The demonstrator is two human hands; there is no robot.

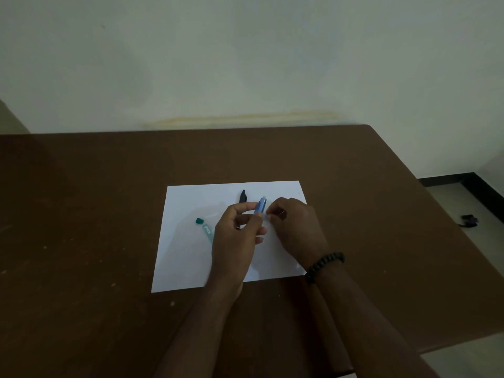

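Left hand (234,233) grips blue plastic marker (260,206), right hand (294,227) pinches its near end, both held over brown table (81,214) and white paper sheet (191,263). Guessing uncapping step, next needs straight pull apart. Also lying on sheet: green marker (206,229), black marker (243,196).

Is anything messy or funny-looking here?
Yes: a yellowish stain streaks the wall just above the table edge, and the paper lies slightly crooked. The left hand holds a blue marker normally.

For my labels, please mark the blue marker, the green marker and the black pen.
blue marker (260,205): head view, on its blue upper part.
green marker (206,229): head view, on its printed barrel.
black pen (243,197): head view, on its far end.
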